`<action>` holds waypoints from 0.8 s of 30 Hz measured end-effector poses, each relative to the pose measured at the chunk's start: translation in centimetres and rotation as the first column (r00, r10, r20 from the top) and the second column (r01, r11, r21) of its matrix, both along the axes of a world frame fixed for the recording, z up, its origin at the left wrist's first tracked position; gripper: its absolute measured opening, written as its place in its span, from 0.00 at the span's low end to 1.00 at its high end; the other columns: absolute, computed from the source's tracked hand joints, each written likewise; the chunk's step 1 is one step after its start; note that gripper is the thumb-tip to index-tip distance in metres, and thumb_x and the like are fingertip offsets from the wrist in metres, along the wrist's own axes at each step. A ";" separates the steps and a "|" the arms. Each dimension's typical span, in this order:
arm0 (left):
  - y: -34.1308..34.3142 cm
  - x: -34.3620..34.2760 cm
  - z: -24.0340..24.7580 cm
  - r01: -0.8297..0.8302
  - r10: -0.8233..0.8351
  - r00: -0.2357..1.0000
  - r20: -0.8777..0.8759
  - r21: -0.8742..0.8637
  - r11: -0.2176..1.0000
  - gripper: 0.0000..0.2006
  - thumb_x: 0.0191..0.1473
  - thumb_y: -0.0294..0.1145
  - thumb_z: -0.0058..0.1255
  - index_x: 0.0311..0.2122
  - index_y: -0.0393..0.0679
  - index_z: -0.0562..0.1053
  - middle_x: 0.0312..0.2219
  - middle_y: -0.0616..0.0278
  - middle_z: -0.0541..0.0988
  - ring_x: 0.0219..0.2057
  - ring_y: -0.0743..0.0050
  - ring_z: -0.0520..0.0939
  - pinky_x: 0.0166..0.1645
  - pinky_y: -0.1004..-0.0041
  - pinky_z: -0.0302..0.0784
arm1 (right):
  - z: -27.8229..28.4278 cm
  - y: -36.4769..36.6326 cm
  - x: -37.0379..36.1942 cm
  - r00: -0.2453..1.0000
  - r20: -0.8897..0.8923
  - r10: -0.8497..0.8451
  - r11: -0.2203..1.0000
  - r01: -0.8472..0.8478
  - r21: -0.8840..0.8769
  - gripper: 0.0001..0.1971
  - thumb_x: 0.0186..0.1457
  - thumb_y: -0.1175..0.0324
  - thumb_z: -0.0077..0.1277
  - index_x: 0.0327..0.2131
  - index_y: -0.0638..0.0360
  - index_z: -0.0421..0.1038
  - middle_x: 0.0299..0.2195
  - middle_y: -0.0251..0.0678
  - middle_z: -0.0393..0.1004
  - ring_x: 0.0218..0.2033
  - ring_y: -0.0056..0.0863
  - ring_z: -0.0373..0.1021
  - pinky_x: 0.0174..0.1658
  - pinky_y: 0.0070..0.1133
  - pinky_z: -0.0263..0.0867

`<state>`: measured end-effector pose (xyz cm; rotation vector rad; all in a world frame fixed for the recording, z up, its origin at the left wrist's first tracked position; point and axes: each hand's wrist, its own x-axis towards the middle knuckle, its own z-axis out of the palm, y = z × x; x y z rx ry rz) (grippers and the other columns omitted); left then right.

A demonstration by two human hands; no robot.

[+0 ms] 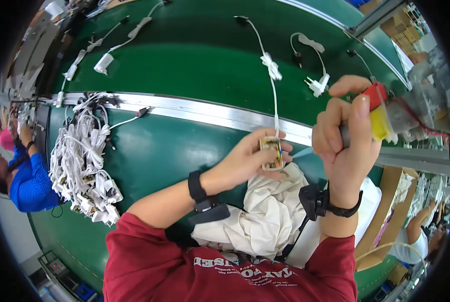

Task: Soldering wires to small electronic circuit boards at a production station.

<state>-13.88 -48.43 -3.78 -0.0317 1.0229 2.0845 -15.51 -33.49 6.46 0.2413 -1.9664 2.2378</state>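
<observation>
Just above the crumpled cream cloth (272,201), the person's left hand (245,158) pinches a small white adapter case (272,145), its thumb lying over the front and its fingers behind. The case is open, so the circuit board inside shows. At its right side, the right hand (353,131) is wrapped around a handheld tool (382,123) with a grey body and red and yellow parts, the thumb lying against the red part. From the tool a pale, narrow tip (304,152) points left toward the case; it blurs there, and I cannot tell whether it touches the board. From the top of the case a white cord (275,103) crosses the metal rail (210,116) onto the green belt (184,65), passes through a tied bundle (270,67) and ends in a black connector (241,18). On that belt lie a white adapter (103,64) to the left and a two-pin plug (317,85) to the right. Left of the forearm is a heap of white cords (86,161); beyond it, a co-worker in blue (31,176). A cardboard box (390,191) stands to the right.
</observation>
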 end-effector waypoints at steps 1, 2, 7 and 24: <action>0.1 0.5 -0.3 0.014 -0.014 1.000 0.015 0.008 1.000 0.17 0.55 0.24 0.40 0.51 0.40 0.58 0.47 0.55 0.67 0.46 0.68 0.73 0.43 0.66 0.79 | -0.2 0.0 -0.2 1.000 0.015 -0.014 1.000 0.014 0.008 0.17 0.62 0.56 0.34 0.39 0.62 0.57 0.09 0.24 0.50 0.07 0.11 0.44 0.11 0.13 0.41; 0.2 0.8 -0.5 0.052 -0.051 0.998 -0.024 0.023 0.998 0.18 0.55 0.23 0.40 0.52 0.40 0.57 0.47 0.55 0.67 0.47 0.68 0.73 0.43 0.66 0.79 | -0.4 -0.1 -0.4 1.000 -0.002 -0.016 1.000 0.016 -0.006 0.17 0.62 0.55 0.34 0.38 0.62 0.57 0.09 0.24 0.50 0.07 0.11 0.44 0.11 0.13 0.41; -0.1 0.9 -1.1 0.134 -0.124 0.988 -0.095 0.098 0.986 0.21 0.55 0.21 0.39 0.54 0.42 0.55 0.49 0.56 0.66 0.49 0.68 0.72 0.43 0.67 0.79 | -1.6 -0.6 -0.9 0.999 -0.047 0.001 1.000 -0.002 -0.029 0.17 0.61 0.53 0.34 0.35 0.59 0.55 0.09 0.25 0.50 0.07 0.12 0.44 0.11 0.13 0.40; -0.3 0.6 -2.3 0.132 -0.119 0.986 -0.121 0.109 0.985 0.21 0.55 0.20 0.38 0.54 0.42 0.55 0.50 0.55 0.66 0.50 0.68 0.72 0.43 0.68 0.79 | -2.1 -0.6 -1.0 0.994 -0.054 0.092 0.989 -0.085 0.122 0.18 0.61 0.49 0.30 0.32 0.56 0.52 0.10 0.25 0.52 0.07 0.12 0.46 0.11 0.13 0.42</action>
